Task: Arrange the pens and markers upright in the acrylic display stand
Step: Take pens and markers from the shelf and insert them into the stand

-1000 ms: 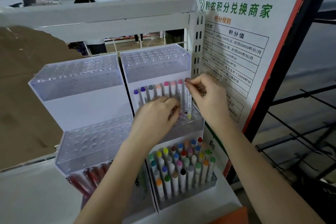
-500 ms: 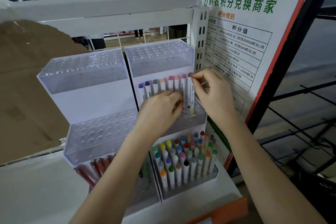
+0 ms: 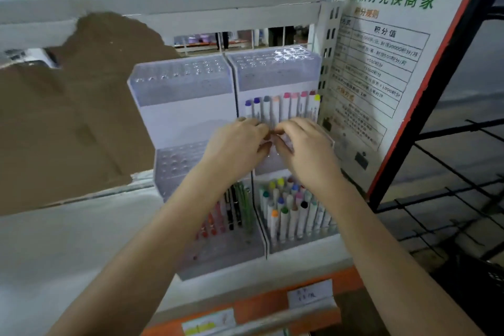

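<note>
A clear acrylic display stand (image 3: 180,84) with tiers of round holes stood on a white shelf (image 3: 68,240), its two columns side by side. In the middle tier of the right column, a row of white-barrelled markers with coloured caps (image 3: 283,106) stood upright, running from purple on the left through grey and pink to a yellow cap at the right end. Both hands were raised to the base of that row. The left hand (image 3: 237,147) had its fingers curled in towards the marker barrels, and the right hand (image 3: 302,150) was curled likewise, the fingertips of the two nearly meeting at the middle of the row; motion blur made it hard to tell whether either hand actually gripped a marker or only touched it. Below the hands, the bottom right tier held a dense cluster of white markers with mixed caps (image 3: 291,207), all upright. The bottom left tier held a few slim red, black and green pens (image 3: 231,213), leaning slightly. A white poster with green Chinese lettering (image 3: 387,43) stood just right of the stand
</note>
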The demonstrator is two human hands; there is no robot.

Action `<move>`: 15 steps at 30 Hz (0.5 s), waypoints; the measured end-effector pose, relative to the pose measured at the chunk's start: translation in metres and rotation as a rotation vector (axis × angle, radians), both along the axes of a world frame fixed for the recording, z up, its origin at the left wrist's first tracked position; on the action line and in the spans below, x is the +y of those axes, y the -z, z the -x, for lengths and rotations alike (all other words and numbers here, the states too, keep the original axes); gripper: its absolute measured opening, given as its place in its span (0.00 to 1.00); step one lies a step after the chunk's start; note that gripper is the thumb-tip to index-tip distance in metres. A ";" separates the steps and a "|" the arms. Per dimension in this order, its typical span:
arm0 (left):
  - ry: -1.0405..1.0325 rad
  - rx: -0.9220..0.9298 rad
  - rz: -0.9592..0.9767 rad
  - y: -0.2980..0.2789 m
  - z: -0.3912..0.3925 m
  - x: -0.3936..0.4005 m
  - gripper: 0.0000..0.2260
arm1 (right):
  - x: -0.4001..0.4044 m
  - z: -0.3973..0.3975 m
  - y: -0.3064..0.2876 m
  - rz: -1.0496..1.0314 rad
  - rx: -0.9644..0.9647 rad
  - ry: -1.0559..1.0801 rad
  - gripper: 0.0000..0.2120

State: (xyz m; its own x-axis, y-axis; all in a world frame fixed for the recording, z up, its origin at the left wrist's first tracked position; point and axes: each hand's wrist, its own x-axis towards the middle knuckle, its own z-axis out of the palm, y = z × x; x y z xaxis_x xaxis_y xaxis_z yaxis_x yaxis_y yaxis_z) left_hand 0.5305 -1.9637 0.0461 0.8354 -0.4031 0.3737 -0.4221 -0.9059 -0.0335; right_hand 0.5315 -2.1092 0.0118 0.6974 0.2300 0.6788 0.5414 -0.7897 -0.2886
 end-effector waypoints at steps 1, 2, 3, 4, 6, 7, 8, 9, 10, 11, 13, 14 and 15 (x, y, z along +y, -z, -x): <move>-0.039 -0.011 -0.004 -0.002 0.006 0.009 0.11 | 0.009 0.001 0.000 0.016 0.021 -0.034 0.06; -0.086 -0.023 -0.019 -0.004 0.012 0.019 0.12 | 0.018 0.003 -0.001 0.027 0.041 -0.066 0.06; -0.137 -0.038 -0.036 -0.005 0.018 0.032 0.13 | 0.029 0.004 -0.002 0.042 0.062 -0.098 0.07; -0.197 -0.046 -0.030 -0.007 0.026 0.045 0.13 | 0.041 0.005 -0.004 0.059 0.078 -0.141 0.08; -0.321 -0.054 -0.007 -0.007 0.045 0.077 0.13 | 0.069 0.012 -0.007 0.078 0.091 -0.261 0.10; -0.374 -0.062 -0.004 -0.006 0.055 0.094 0.14 | 0.085 0.017 -0.008 0.080 0.096 -0.322 0.10; -0.411 -0.078 -0.016 -0.004 0.067 0.110 0.16 | 0.101 0.022 -0.008 0.080 0.098 -0.376 0.09; -0.447 -0.120 0.007 -0.001 0.081 0.127 0.16 | 0.119 0.028 -0.008 0.080 0.098 -0.423 0.09; -0.501 -0.160 0.047 0.002 0.095 0.143 0.14 | 0.137 0.035 -0.007 0.078 0.098 -0.467 0.08; -0.570 -0.200 0.085 0.005 0.110 0.160 0.12 | 0.157 0.043 -0.006 0.074 0.098 -0.512 0.08; -0.698 -0.204 0.090 0.012 0.140 0.192 0.12 | 0.197 0.059 0.000 0.069 0.096 -0.601 0.06; -0.746 -0.176 0.078 0.016 0.155 0.207 0.12 | 0.218 0.067 0.006 0.078 0.106 -0.639 0.05; -0.786 -0.142 0.065 0.023 0.168 0.224 0.11 | 0.238 0.075 0.012 0.101 0.126 -0.669 0.06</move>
